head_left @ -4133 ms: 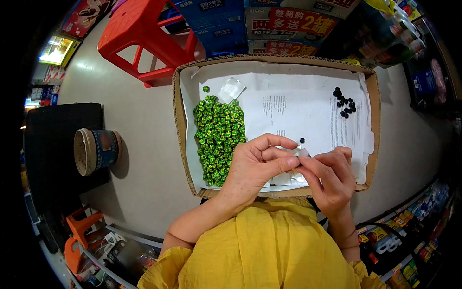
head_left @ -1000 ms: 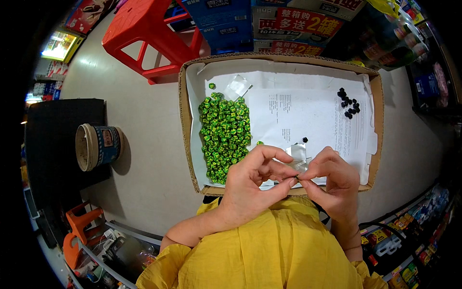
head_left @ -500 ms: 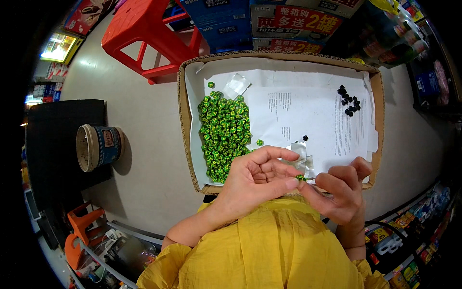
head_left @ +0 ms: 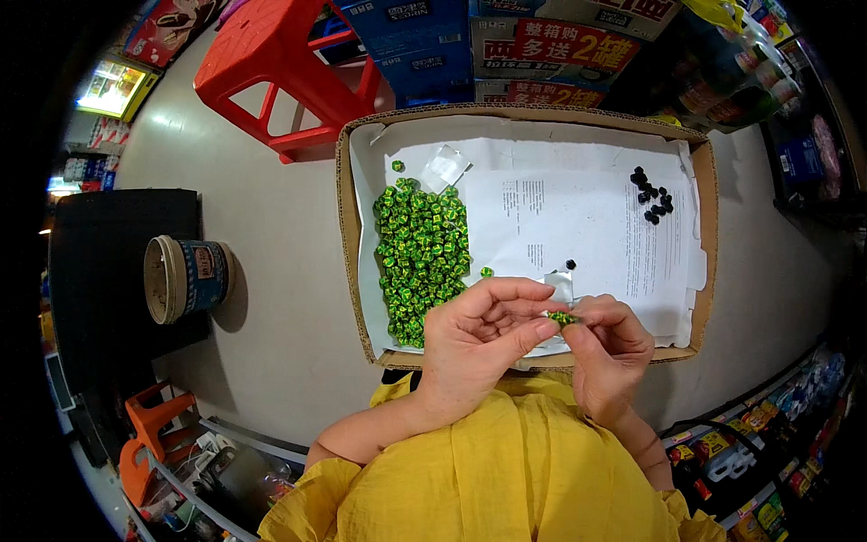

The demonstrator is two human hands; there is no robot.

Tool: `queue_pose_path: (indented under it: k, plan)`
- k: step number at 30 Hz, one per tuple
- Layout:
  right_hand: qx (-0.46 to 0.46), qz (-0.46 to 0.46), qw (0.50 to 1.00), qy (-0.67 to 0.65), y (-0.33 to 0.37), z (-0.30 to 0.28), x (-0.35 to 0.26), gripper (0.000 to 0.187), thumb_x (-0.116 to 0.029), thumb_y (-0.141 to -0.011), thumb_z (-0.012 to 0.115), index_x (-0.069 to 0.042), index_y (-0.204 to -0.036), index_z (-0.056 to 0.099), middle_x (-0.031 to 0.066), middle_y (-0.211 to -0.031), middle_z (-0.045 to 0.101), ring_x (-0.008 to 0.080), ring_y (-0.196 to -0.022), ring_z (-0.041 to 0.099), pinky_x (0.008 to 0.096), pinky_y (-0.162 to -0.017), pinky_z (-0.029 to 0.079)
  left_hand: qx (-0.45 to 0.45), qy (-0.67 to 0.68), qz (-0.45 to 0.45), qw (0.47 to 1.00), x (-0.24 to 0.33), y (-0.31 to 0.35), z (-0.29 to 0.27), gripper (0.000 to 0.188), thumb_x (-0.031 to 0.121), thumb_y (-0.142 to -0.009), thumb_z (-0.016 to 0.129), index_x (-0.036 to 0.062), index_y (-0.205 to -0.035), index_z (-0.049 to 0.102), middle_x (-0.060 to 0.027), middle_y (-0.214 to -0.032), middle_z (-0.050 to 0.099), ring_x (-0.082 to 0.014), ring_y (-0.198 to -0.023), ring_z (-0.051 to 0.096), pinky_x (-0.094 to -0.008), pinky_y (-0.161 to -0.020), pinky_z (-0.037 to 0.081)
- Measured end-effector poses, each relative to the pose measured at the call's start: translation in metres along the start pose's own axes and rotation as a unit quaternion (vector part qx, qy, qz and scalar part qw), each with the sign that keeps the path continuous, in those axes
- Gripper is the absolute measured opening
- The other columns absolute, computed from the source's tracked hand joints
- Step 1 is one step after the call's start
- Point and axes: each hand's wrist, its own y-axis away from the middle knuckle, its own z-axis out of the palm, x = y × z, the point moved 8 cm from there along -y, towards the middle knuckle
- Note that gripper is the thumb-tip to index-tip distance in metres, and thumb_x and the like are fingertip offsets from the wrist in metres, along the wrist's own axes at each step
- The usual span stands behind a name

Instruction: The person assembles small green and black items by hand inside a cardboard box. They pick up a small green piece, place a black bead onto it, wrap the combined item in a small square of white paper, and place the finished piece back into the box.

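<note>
Pinching a small, elongated, green-and-yellow wrapper [head_left: 563, 318] with left hand [head_left: 477, 341] and right hand [head_left: 614, 350], holding its long axis roughly left to right.

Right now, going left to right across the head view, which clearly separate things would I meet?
Bucket → green pile → loose green piece just right of that pile → lone black piece → black cluster.

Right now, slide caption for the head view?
Left grip and right grip pinch a small green piece above a cardboard box, green pile left, black cluster right.
</note>
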Motion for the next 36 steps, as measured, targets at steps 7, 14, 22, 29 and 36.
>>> queue_pose_path:
  k: [7, 14, 22, 29, 36]
  plan:
    - [0.084, -0.046, 0.995, -0.004, 0.004, -0.005, 0.004, 0.016, 0.013, -0.076, 0.057, 0.003, -0.089, 0.056, 0.0052, -0.085, 0.056, 0.0079, -0.075, 0.051, 0.0205, -0.067, 0.042, 0.000, -0.022, 0.069, 0.997, 0.006, 0.001, 0.000, 0.030, -0.007, -0.078, 0.061, -0.0050, -0.106, 0.051, -0.0146, -0.097, 0.063, -0.0124, -0.089, 0.060, -0.0221, -0.077, 0.050]
    - [0.002, -0.364, 0.875, 0.320, 0.012, 0.018, -0.038, 0.027, 0.012, -0.068, 0.064, 0.002, -0.092, 0.058, 0.0087, -0.080, 0.055, 0.0174, -0.065, 0.054, 0.0260, -0.054, 0.043, 0.005, -0.005, 0.035, 0.999, 0.004, 0.000, -0.002, 0.033, -0.007, -0.078, 0.061, -0.0039, -0.109, 0.049, -0.0134, -0.093, 0.064, -0.0109, -0.085, 0.061, -0.0218, -0.076, 0.050]
    - [-0.143, -0.391, 0.801, 0.431, 0.005, 0.027, -0.048, 0.026, 0.009, -0.068, 0.064, 0.003, -0.092, 0.060, 0.0099, -0.081, 0.057, 0.0213, -0.062, 0.054, 0.0285, -0.054, 0.044, -0.004, -0.022, -0.012, 1.000, 0.000, -0.003, -0.007, 0.040, -0.004, -0.079, 0.062, -0.0033, -0.116, 0.047, -0.0119, -0.090, 0.065, -0.0098, -0.082, 0.061, -0.0209, -0.074, 0.050]
    - [-0.164, 0.002, 0.977, 0.136, -0.020, 0.005, -0.016, 0.008, 0.007, -0.079, 0.060, 0.005, -0.088, 0.061, 0.0096, -0.082, 0.060, 0.0094, -0.069, 0.055, 0.0210, -0.059, 0.044, -0.037, -0.136, 0.007, 0.990, 0.010, 0.000, -0.004, 0.048, -0.003, -0.078, 0.062, 0.0014, -0.123, 0.045, -0.0090, -0.088, 0.066, -0.0089, -0.078, 0.062, -0.0219, -0.070, 0.050]
    - [-0.150, 0.075, 0.976, 0.142, -0.026, 0.009, -0.013, 0.009, 0.004, -0.079, 0.062, 0.007, -0.087, 0.060, 0.0084, -0.080, 0.061, 0.0091, -0.066, 0.055, 0.0200, -0.059, 0.045, -0.073, -0.327, 0.148, 0.931, 0.038, 0.000, 0.007, 0.051, -0.011, -0.074, 0.063, 0.0007, -0.119, 0.044, -0.0098, -0.096, 0.057, -0.0126, -0.083, 0.060, -0.0233, -0.074, 0.050]
